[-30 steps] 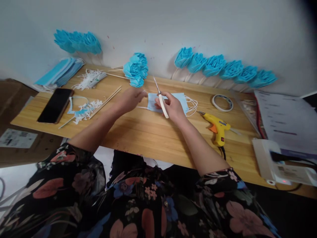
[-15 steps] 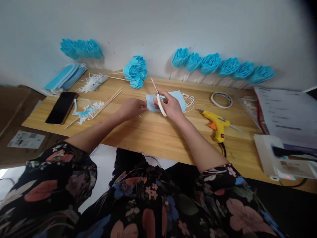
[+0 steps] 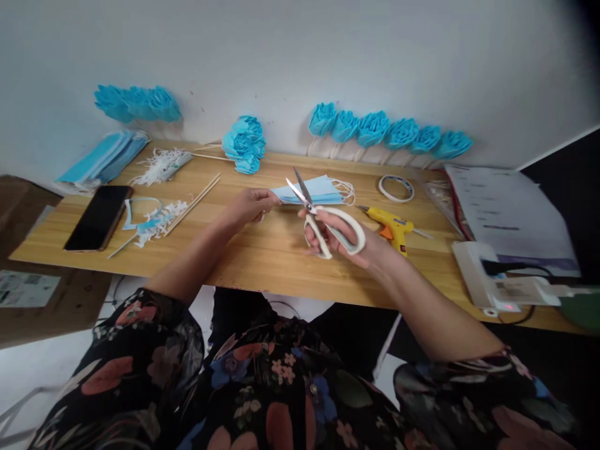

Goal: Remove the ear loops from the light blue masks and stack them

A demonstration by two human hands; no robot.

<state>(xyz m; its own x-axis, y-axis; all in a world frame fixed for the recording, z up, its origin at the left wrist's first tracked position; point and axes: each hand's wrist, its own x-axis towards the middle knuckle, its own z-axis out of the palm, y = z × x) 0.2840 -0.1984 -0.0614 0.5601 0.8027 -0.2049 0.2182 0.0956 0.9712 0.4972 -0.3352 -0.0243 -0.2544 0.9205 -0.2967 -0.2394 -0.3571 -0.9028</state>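
Observation:
My left hand (image 3: 250, 206) pinches the near left edge of a light blue face mask (image 3: 319, 189), lifting it off the wooden table (image 3: 262, 256). My right hand (image 3: 349, 240) grips white-handled scissors (image 3: 328, 225) with fingers through the loops. The blades are parted and point up and left at the mask's edge. White ear loops (image 3: 347, 187) trail from the mask's right side.
A yellow glue gun (image 3: 389, 223) and a tape roll (image 3: 396, 187) lie right of the mask. Blue mask flowers (image 3: 384, 130) lean on the wall, one bunch (image 3: 242, 144) lying on the table. A phone (image 3: 98, 215), sticks (image 3: 190, 203), cut strips, stacked masks (image 3: 100, 159), papers and a white device (image 3: 492, 281).
My right hand drew back toward me and turned the scissors, whose blades now stand apart. My left hand raised the mask's edge. The camera swung slightly right.

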